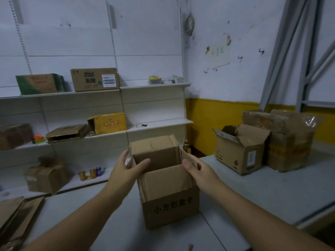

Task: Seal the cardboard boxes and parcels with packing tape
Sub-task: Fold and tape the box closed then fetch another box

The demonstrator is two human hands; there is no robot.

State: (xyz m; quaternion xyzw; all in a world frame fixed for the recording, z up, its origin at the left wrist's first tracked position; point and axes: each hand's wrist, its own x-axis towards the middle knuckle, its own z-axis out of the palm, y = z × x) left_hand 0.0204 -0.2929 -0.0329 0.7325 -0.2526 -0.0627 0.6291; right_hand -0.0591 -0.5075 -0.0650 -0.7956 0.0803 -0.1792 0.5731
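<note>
the open cardboard box [170,209] is sitting upright on the grey surface [262,187], at 12 o'clock from the person. the left hand [129,166] is gripping its 9 o'clock wall, thumb hooking over the rim and fingers staying outside. the right hand [196,168] is curling round the 3 o'clock flap. both are probably steadying the box for folding the flaps shut before taping. another open box [239,153] is waiting at 2 o'clock, just beside a taller wrapped parcel [290,142].

The left hand [126,168] and right hand [198,169] are bare. The left forearm [87,211] and right forearm [253,209] are likewise uncovered along their entire visible length.
</note>
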